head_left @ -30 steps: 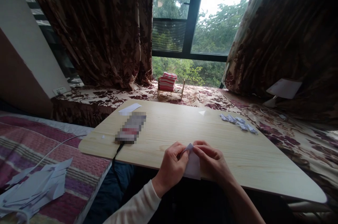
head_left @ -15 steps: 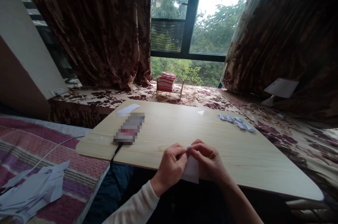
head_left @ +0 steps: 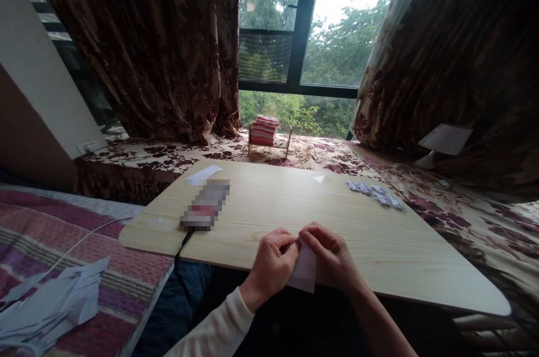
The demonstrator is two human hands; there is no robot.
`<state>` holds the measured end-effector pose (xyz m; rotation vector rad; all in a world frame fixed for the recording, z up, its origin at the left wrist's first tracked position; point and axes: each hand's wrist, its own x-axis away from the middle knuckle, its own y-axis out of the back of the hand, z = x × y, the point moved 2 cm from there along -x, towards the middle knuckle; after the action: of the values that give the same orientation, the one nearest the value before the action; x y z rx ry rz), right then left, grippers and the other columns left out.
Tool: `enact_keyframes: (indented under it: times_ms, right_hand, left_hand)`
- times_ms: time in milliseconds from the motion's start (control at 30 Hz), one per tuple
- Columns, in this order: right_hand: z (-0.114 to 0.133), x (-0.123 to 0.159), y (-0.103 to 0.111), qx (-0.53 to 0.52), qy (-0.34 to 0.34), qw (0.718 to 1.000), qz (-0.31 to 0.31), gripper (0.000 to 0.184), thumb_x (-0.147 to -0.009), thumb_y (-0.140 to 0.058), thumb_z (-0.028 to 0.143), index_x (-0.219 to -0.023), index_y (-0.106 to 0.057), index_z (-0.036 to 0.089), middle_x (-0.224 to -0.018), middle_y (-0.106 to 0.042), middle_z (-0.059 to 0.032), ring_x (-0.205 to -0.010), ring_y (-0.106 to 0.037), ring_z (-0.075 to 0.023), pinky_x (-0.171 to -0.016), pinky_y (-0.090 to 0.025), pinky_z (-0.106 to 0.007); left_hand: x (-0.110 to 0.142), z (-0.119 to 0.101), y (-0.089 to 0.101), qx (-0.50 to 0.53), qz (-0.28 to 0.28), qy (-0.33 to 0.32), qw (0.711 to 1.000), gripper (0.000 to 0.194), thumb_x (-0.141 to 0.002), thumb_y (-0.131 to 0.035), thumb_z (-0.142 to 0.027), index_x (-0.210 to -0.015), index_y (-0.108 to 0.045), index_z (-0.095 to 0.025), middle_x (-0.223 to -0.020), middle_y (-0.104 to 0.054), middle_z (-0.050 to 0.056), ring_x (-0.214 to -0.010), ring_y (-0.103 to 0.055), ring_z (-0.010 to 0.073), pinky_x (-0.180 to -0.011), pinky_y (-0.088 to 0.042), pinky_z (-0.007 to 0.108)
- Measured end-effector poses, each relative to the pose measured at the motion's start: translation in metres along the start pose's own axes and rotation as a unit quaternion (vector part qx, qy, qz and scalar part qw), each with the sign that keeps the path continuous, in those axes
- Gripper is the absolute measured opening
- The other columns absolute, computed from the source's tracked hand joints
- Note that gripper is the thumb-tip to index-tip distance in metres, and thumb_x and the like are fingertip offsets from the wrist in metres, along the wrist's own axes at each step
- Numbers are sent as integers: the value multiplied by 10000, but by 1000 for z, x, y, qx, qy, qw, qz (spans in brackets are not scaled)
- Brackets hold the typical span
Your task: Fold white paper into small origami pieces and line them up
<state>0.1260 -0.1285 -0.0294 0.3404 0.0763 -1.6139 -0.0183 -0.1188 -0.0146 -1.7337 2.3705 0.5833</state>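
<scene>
At the near edge of the wooden table (head_left: 252,197), a white strip of paper (head_left: 304,273) hangs down between my two hands. My left hand (head_left: 274,259) is closed, thumb and fingers pinching the paper's upper left part. Opposite it, my right hand (head_left: 329,253) pinches the top end with thumb and forefinger. The fingertips almost meet there, and they hide the fold at the top. Toward the back right of the table lie several small folded paper pieces (head_left: 374,193), and a small white paper triangle (head_left: 319,179) sits to their left.
A blurred-out device (head_left: 206,205) with a black cable and a white paper strip (head_left: 204,174) lie on the table's left. Loose paper strips (head_left: 54,301) are heaped on the striped bed cover. Beyond the table stand a small rack with folded towels (head_left: 264,129) and a lamp (head_left: 446,139).
My right fingertips have shifted slightly left along the paper's top, closer to my left fingers. The paper stays in both hands, and the view has moved a little.
</scene>
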Motion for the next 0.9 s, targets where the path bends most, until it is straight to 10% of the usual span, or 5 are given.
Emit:
enact_keyframes:
  times_ms: [533,900]
  right_hand:
    - [-7,0,-1,4,4,999,-46,350,-807,-604,514,-711,-594,177,-662,-569,-5,-611,-478,-133,-527,-383,-233]
    - [-4,0,-3,27,-4,999,-21,345,-810,-594,512,-714,-583,181,-658,-564,-3,-588,-470,-124,-509,-375,-229]
  left_hand:
    - [-16,6,4,88,-18,105,990,265,-770,-635,-355,-791,-714,-103,-720,-673,53,-675,-560,154,-618,-427,243]
    - [-20,6,-2,49,-44,78,995,243,-775,-565,-317,-600,-563,-148,-568,-505,-27,-569,-448,106,-532,-354,211]
